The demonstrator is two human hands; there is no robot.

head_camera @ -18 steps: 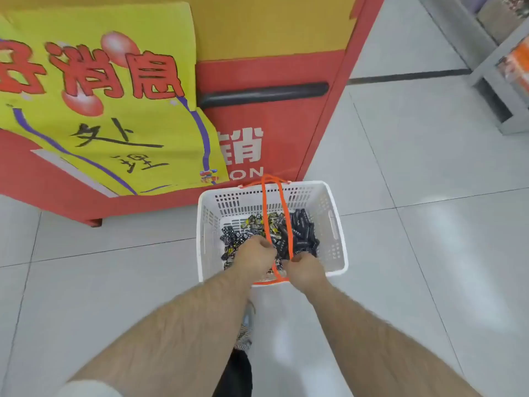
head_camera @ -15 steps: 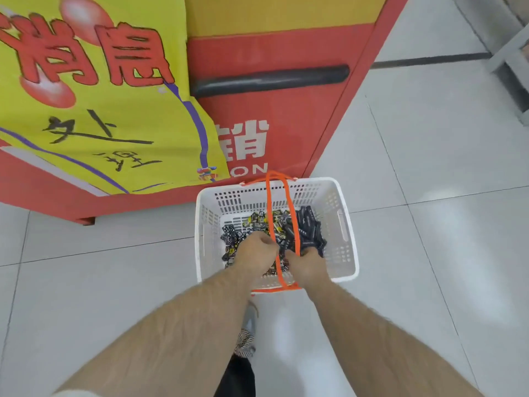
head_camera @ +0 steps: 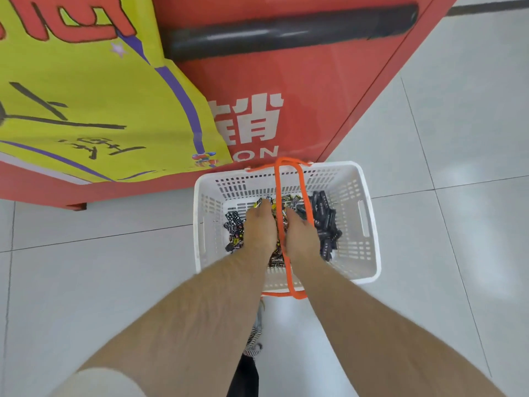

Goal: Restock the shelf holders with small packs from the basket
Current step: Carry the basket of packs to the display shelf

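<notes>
small packs (head_camera: 325, 222), dark glossy wrappers w/ some yellow-black ones mixed in, lie in a loose heap on the bottom of the white perforated plastic basket (head_camera: 369, 224), which sits on the pale tiled floor (head_camera: 458, 138). packs lie every which way, no common long axis; the black stick-shaped ones at the right side run roughly front-to-back.

both hands are down in the heap. left hand (head_camera: 259, 227) on the left of the orange strap handles (head_camera: 289, 179), right hand (head_camera: 302, 234) just right of them, the near strap running between the two wrists. packs are directly under and ahead of the fingers, so neither hand is nearer; the black sticks are closer to the right hand, the spotted dark packs closer to the left.

fingers: both sets point down and away into the pile, backs of hands up, fingertips buried among wrappers. look curled as if gathering, but cannot tell whether either hand actually grips a pack or how far open they are, since the hands hide it.

prob step: scooping a handful, nothing lifted yet. shelf holders not in view.

outward: red promo stand (head_camera: 315, 96) w/ white lettering and a black bar (head_camera: 286, 30) right behind the basket, yellow paper poster (head_camera: 86, 96) hanging on its left part.
</notes>
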